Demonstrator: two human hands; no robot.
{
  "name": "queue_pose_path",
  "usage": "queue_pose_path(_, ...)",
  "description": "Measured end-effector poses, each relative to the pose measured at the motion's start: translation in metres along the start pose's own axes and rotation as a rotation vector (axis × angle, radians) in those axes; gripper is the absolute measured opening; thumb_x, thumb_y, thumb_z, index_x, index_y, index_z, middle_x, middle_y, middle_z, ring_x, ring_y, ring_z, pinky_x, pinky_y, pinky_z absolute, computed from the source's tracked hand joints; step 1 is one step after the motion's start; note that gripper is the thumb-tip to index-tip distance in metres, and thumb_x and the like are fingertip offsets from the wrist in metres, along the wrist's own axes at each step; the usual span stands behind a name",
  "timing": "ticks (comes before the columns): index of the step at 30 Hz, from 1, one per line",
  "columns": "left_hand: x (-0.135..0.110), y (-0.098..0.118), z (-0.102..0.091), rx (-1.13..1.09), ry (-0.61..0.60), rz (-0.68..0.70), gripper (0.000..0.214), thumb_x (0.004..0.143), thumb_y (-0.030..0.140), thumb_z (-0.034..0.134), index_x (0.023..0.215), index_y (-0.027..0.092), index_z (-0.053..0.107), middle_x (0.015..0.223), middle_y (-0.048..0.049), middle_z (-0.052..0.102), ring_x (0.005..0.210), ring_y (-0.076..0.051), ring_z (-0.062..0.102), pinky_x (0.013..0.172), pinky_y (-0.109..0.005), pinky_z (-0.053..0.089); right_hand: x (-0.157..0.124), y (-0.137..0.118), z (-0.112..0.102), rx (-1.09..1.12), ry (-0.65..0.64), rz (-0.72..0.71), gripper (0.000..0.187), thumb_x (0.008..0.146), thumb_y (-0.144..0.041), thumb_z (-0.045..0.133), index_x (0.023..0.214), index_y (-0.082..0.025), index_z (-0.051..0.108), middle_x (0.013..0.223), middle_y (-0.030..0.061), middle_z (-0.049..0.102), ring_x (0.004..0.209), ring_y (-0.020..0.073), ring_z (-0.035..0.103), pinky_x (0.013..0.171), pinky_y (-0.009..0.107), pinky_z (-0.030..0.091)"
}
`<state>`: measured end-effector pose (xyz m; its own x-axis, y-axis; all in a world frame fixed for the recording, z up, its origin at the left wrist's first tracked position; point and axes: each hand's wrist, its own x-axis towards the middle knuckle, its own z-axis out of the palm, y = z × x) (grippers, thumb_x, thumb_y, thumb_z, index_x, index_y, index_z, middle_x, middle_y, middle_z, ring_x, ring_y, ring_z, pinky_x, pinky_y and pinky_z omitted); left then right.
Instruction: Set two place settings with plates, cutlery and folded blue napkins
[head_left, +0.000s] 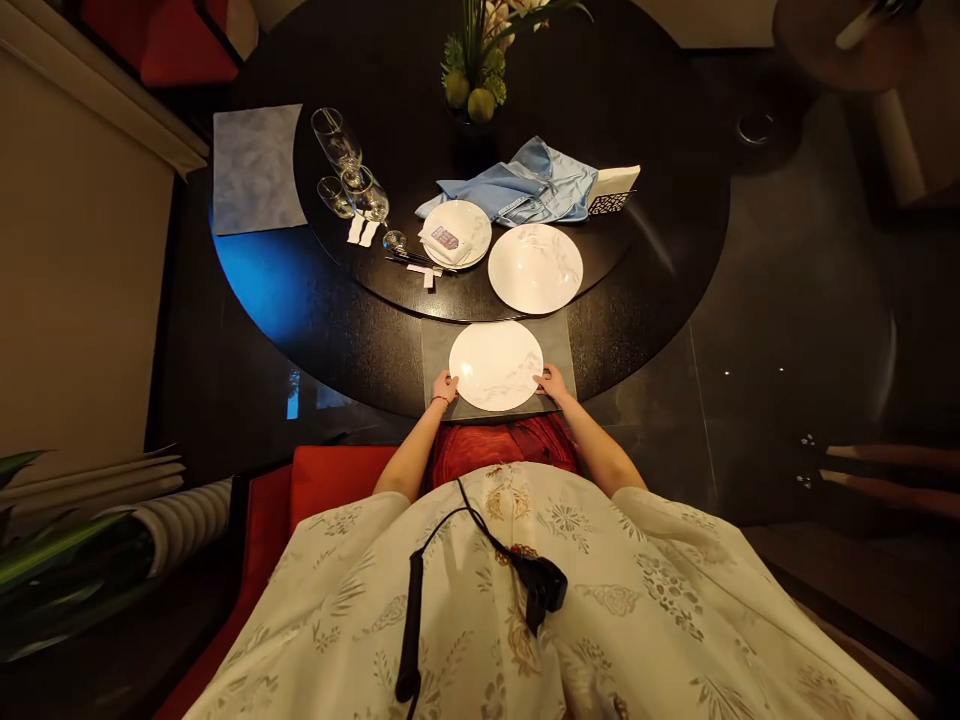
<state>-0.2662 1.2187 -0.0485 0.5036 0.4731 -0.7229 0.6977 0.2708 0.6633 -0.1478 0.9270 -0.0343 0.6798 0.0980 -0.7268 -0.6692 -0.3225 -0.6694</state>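
A white plate (496,365) with faint grey marbling is over a grey placemat (435,345) at the near table edge. My left hand (445,387) grips the plate's left rim, with the thumb on top. At the right rim, my right hand (552,382) pinches the plate the same way. Just beyond, on the turntable, lies a second large plate (535,268). To its left, smaller plates (474,224) carry a packet with a printed label (442,238). Blue satin cloths (547,185) are heaped behind them.
Several glasses (367,195) stand left on the turntable, near white rests (362,231) and chopsticks (405,262). A flower arrangement (480,95) occupies the centre. Another placemat (259,170) lies far left. A red chair (330,475) is beside me; another person's feet (847,465) show at right.
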Motion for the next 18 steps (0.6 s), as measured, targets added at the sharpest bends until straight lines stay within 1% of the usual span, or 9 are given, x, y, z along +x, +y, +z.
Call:
queue_pose_path(3, 0.000, -0.001, -0.007, 0.171, -0.019, 0.069, 0.009, 0.087, 0.019, 0.069, 0.083, 0.022, 0.061, 0.060, 0.0042, 0.053, 0.060, -0.016, 0.061, 0.074, -0.024, 0.051, 0.008, -0.006, -0.009, -0.157, -0.034, 0.015, 0.029, 0.077, -0.016, 0.073, 0.091, -0.023, 0.049, 0.058, -0.0098, 0.057, 0.053, 0.0107, 0.060, 0.054, 0.021, 0.056)
queue_pose_path(6, -0.004, 0.000, -0.011, 0.287, -0.014, 0.103, 0.009, 0.088, 0.022, 0.069, 0.083, 0.023, 0.061, 0.060, 0.0039, 0.055, 0.062, -0.017, 0.063, 0.077, -0.025, 0.049, 0.013, -0.010, -0.017, -0.235, -0.091, 0.051, 0.035, 0.074, -0.014, 0.079, 0.083, -0.023, 0.046, 0.056, -0.0075, 0.060, 0.053, 0.0112, 0.061, 0.051, 0.019, 0.053)
queue_pose_path(9, -0.008, 0.002, -0.009, 0.293, 0.012, 0.079, 0.009, 0.088, 0.021, 0.068, 0.083, 0.024, 0.060, 0.060, 0.0034, 0.056, 0.067, -0.019, 0.064, 0.078, -0.025, 0.050, 0.017, -0.012, -0.022, -0.271, -0.140, 0.061, 0.033, 0.071, -0.013, 0.081, 0.076, -0.021, 0.049, 0.054, -0.0048, 0.061, 0.051, 0.0114, 0.062, 0.048, 0.017, 0.049)
queue_pose_path(11, -0.010, 0.003, -0.006, 0.266, 0.036, 0.066, 0.012, 0.087, 0.019, 0.068, 0.081, 0.024, 0.059, 0.058, 0.0034, 0.054, 0.071, -0.020, 0.065, 0.079, -0.025, 0.050, 0.021, -0.012, -0.023, -0.276, -0.136, 0.033, 0.029, 0.071, -0.015, 0.080, 0.070, -0.021, 0.051, 0.052, -0.0041, 0.061, 0.050, 0.0110, 0.060, 0.048, 0.017, 0.048)
queue_pose_path(13, -0.011, 0.005, -0.005, 0.246, 0.058, 0.076, 0.016, 0.088, 0.016, 0.067, 0.078, 0.024, 0.058, 0.056, 0.0032, 0.051, 0.073, -0.021, 0.065, 0.081, -0.026, 0.050, 0.024, -0.012, -0.023, -0.279, -0.127, 0.004, 0.029, 0.071, -0.019, 0.080, 0.062, -0.021, 0.053, 0.050, -0.0042, 0.058, 0.049, 0.0111, 0.059, 0.049, 0.018, 0.049)
queue_pose_path(16, -0.004, 0.017, -0.012, 0.283, 0.084, 0.074, 0.023, 0.085, 0.012, 0.071, 0.070, 0.023, 0.056, 0.056, 0.0010, 0.051, 0.081, -0.023, 0.067, 0.083, -0.027, 0.049, 0.027, -0.011, -0.022, -0.299, -0.130, -0.015, 0.032, 0.069, -0.022, 0.081, 0.055, -0.021, 0.052, 0.047, -0.0043, 0.056, 0.052, 0.0130, 0.060, 0.056, 0.022, 0.053)
queue_pose_path(18, 0.010, 0.037, -0.017, 0.347, 0.095, 0.034, 0.032, 0.080, 0.015, 0.078, 0.063, 0.022, 0.052, 0.058, -0.0021, 0.053, 0.091, -0.026, 0.068, 0.084, -0.027, 0.050, 0.027, -0.010, -0.022, -0.314, -0.141, -0.021, 0.032, 0.070, -0.025, 0.080, 0.054, -0.021, 0.053, 0.048, -0.0036, 0.057, 0.056, 0.0146, 0.063, 0.062, 0.024, 0.055)
